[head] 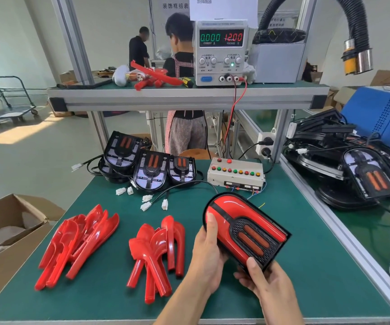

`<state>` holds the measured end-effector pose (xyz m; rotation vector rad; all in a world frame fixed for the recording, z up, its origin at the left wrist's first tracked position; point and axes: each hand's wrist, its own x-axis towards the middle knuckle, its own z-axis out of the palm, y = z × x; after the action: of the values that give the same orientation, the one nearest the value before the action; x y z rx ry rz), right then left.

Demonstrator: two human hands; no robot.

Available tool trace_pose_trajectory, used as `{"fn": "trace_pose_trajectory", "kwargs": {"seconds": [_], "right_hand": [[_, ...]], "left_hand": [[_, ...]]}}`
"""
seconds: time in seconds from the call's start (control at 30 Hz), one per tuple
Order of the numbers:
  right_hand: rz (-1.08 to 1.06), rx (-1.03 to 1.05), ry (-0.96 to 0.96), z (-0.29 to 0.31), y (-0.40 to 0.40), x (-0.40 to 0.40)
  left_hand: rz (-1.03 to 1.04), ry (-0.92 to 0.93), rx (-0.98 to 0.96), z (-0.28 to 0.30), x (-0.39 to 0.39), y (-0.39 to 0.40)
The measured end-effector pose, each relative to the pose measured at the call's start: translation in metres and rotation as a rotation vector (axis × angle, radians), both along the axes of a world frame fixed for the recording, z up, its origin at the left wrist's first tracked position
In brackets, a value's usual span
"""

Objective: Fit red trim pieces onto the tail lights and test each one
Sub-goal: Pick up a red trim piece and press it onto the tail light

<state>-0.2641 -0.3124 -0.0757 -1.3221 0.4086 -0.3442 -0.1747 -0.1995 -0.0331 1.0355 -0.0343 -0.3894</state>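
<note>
Both hands held one tail light (245, 231) above the green mat (306, 266), at the right front part of the bench. The left hand (207, 252) gripped its left edge, with the thumb lying on the glossy red trim and the other fingers hidden under the housing. The right hand (265, 281) gripped the near square end, its thumb pressing on the black frame beside the two orange strips. This light already carried red trim on both sides of its black centre, and it was tilted with the round end away from the person.

Just left of the hands lay a small pile of loose red trim pieces (157, 252) on the mat, and further left a second, larger pile (76, 245). Behind them, near the far edge, three tail lights without trim (149, 167) stood leaning side by side, with their black cables and white connectors (146, 205) spread on the mat in front. A beige test box (236, 174) with coloured buttons sat behind the held light. On the upper shelf a power supply (221, 52) showed 0.000 and 12.00. More black tail lights (353, 165) were heaped on the side bench at the right, and an open cardboard box (8, 233) stood at the left.
</note>
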Motion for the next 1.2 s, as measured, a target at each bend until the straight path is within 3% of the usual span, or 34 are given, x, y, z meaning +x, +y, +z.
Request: {"fn": "trace_pose_trajectory", "kwargs": {"seconds": [0.27, 0.57, 0.83, 1.1, 1.2], "right_hand": [[0.021, 0.002, -0.022, 0.002, 0.001, 0.002], [0.021, 0.034, -0.01, 0.004, 0.001, 0.002], [0.024, -0.019, 0.038, 0.009, 0.005, -0.002], [0.026, 0.075, 0.133, 0.022, 0.009, -0.002], [-0.078, -0.071, 0.263, 0.027, 0.009, -0.003]], "left_hand": [[-0.035, 0.008, -0.062, -0.001, 0.003, 0.005], [-0.124, 0.155, -0.26, 0.001, 0.006, 0.01], [-0.063, 0.13, -0.196, 0.002, 0.006, 0.008], [0.034, 0.163, -0.112, 0.004, 0.007, 0.002], [0.054, 0.158, -0.082, 0.002, 0.007, 0.002]]}}
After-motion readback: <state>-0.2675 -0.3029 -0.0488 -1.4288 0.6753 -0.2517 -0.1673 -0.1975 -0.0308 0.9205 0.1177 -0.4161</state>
